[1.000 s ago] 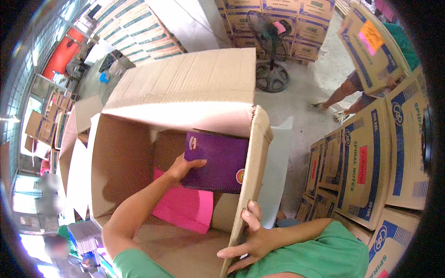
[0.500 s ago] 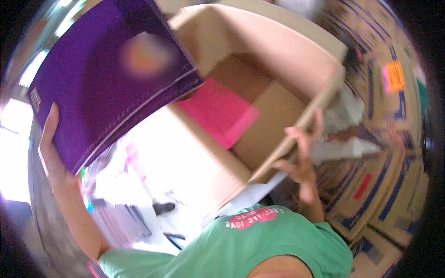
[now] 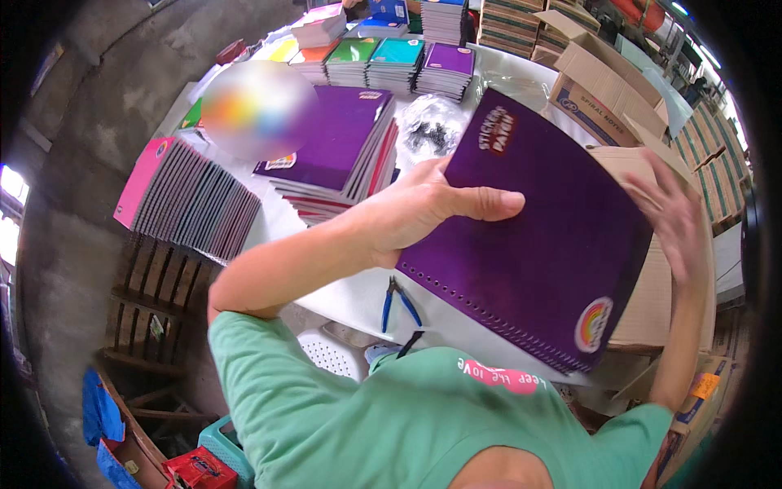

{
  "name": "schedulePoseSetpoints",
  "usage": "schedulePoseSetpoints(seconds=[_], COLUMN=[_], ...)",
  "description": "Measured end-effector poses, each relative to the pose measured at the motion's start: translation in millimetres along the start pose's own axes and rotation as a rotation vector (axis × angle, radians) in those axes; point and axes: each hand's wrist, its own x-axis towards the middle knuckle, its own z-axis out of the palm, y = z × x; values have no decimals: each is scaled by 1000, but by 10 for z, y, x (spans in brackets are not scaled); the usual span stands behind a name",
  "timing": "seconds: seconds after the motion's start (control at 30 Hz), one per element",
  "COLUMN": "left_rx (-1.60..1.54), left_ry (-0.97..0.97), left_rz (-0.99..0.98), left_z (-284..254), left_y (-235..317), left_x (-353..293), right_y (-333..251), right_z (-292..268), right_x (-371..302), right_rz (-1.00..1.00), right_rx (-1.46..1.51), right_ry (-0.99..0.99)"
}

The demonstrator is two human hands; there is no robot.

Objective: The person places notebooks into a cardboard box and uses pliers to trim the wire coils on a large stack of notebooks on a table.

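Note:
My left hand is closed on a purple spiral notebook, thumb on the cover and the other fingers hidden underneath. The notebook is tilted in front of my chest, its row of punched holes toward me. My right hand, somewhat blurred, is by the notebook's right edge with its fingers stretched out; whether it touches the cover I cannot tell. An open brown carton is partly hidden behind the notebook. Left of my left hand lies a stack of purple notebooks. Blue-handled pliers lie near the table's front edge.
Stacks of green, teal and purple notebooks line the far side of the white table. A fanned row of notebooks rests at left. Clear plastic wrap lies mid-table. Another open carton stands at far right.
The view has swung left. The purple notebook has come from upper left to in front of my chest, still in my left hand. My right hand has left the carton's rim and is beside the notebook.

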Motion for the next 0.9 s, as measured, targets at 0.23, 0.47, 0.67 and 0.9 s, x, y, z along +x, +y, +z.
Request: schedulePoseSetpoints(seconds=[0.23,0.47,0.67,0.9], left_rx=[412,1362,1625,1858], left_ry=[102,517,204,341], left_rz=[-251,375,128,233], left_z=[-749,-1235,-1584,-2264], left_y=[133,1558,591,10], left_x=[-84,15,135,139], right_y=[-453,-663,-399,-382], right_z=[1637,2649,3189,1212], right_x=[561,1386,1772,839], right_rz=[450,139,363,-33], right_rx=[399,1270,727,40], right_ry=[-701,-448,-42,-286])
